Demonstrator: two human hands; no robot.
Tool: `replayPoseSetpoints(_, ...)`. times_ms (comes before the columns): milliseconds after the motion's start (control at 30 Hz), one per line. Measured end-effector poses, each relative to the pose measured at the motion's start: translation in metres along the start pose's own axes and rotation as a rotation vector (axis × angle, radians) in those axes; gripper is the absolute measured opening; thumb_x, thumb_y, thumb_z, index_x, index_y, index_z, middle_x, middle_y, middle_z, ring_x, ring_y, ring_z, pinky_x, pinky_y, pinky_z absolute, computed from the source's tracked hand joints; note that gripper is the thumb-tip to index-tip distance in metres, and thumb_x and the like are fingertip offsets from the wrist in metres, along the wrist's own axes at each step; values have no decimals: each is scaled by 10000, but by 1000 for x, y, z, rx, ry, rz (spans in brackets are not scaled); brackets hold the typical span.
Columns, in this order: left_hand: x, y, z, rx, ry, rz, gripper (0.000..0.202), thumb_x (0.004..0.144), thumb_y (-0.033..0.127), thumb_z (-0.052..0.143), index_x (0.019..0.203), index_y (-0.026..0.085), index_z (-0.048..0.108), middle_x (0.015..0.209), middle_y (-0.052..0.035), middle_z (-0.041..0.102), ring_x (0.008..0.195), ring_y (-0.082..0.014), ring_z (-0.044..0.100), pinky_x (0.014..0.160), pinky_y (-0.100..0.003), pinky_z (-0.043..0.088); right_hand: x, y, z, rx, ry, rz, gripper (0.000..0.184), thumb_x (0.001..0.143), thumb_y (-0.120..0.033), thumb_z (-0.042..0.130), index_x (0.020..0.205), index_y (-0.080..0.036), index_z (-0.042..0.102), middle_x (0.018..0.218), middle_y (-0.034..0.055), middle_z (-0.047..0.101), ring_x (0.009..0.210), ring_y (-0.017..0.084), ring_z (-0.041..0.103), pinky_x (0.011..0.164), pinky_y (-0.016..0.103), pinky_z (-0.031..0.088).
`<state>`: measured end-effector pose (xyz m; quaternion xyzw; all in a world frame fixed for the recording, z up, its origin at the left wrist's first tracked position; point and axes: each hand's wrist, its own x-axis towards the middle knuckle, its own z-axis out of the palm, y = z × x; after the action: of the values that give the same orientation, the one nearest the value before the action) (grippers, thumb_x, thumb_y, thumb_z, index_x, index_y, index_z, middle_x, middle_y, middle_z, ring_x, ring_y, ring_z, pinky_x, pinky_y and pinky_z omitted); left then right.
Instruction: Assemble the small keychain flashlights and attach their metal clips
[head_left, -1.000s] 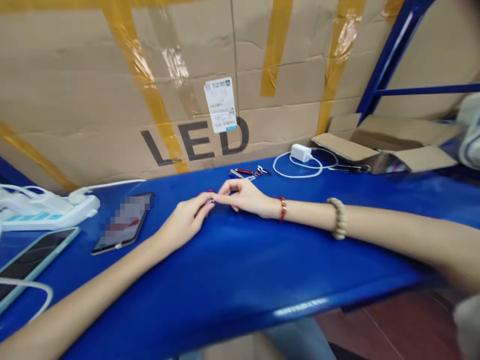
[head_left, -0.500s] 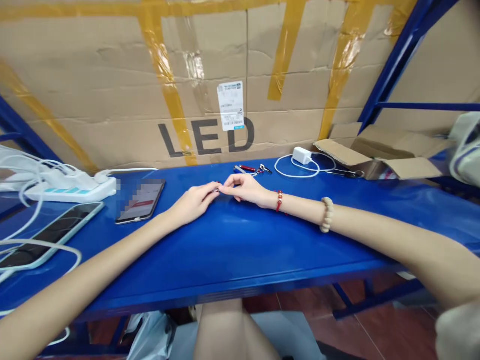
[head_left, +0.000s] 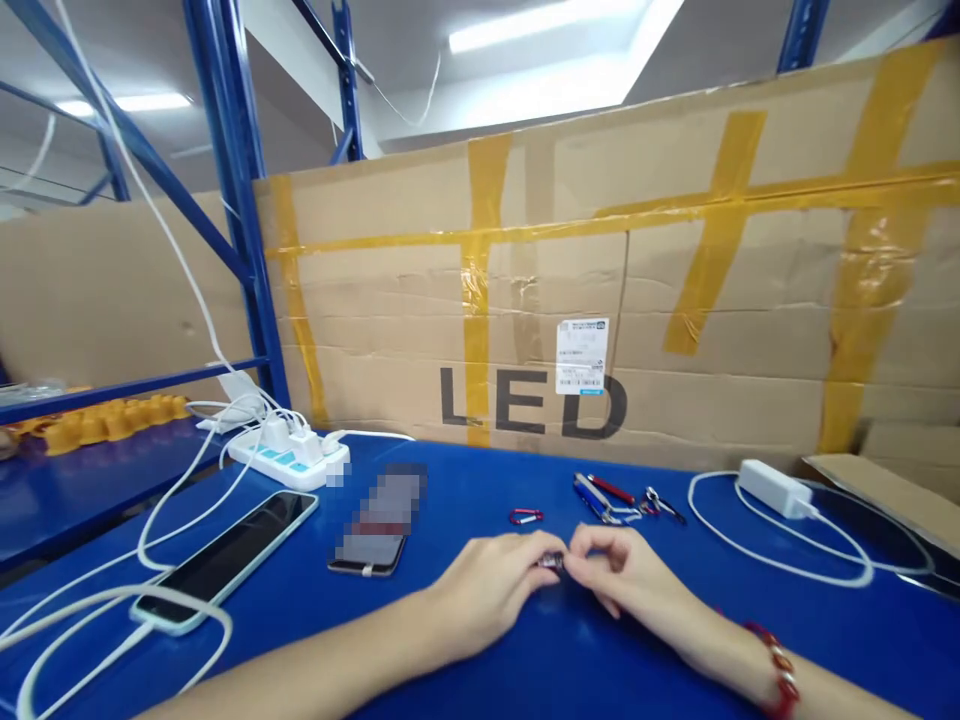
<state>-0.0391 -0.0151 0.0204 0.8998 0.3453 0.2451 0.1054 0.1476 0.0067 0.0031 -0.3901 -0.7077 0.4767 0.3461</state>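
Note:
Near the middle of the blue tabletop (head_left: 480, 490), my left hand (head_left: 495, 580) pinches a small dark, shiny piece (head_left: 552, 560) between thumb and fingers. Its exact kind is too small to tell. My right hand (head_left: 630, 580), curled with thumb and forefinger together, meets the right end of that piece; whatever lies in its fingertips is hidden. Just beyond my left fingers lies a small red carabiner (head_left: 526, 516). Farther back and to the right are a blue slim tool (head_left: 589, 497), a red one (head_left: 611, 489) and a small metal clasp with a black part (head_left: 661, 504).
At the left are a white power strip (head_left: 289, 455) with plugs and cables, a phone in a pale case (head_left: 232, 560) and another phone (head_left: 375, 545). A white charger (head_left: 774, 488) with a looped cable lies right. A large cardboard box (head_left: 675, 290) stands behind.
The view has tilted up and turned left, showing more of the shelf frame and ceiling lights. My hands stay together at the small piece. The red carabiner now shows beyond them.

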Motion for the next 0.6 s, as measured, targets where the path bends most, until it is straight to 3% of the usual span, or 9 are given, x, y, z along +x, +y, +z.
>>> replayPoseSetpoints(133, -1, -4, 3, -6, 21, -56, 188, 884, 206, 439, 1061, 219, 501, 961, -11, 650, 880, -153, 616, 768, -225, 465, 4, 1, 0, 44, -53, -6, 486, 642, -618, 602, 640, -151, 468, 577, -59, 387, 390, 18, 306, 395, 185, 178)
replayPoseSetpoints(433, 1, -6, 2, -55, 31, 21, 173, 886, 211, 430, 1050, 219, 484, 934, -6, 647, 856, -139, 612, 770, -200, 457, 9, 4, -5, 69, -116, 30, 538, 604, -691, 569, 650, -166, 458, 412, -92, 328, 370, 35, 255, 415, 189, 174)
replayPoseSetpoints(600, 1, -6, 3, -95, 32, 53, 213, 909, 220, 386, 1097, 231, 485, 978, -9, 633, 881, -132, 593, 798, -202, 442, 6, 1, -7, 100, -98, 26, 491, 611, -629, 619, 645, -162, 470, 425, -81, 384, 370, 37, 291, 407, 182, 178)
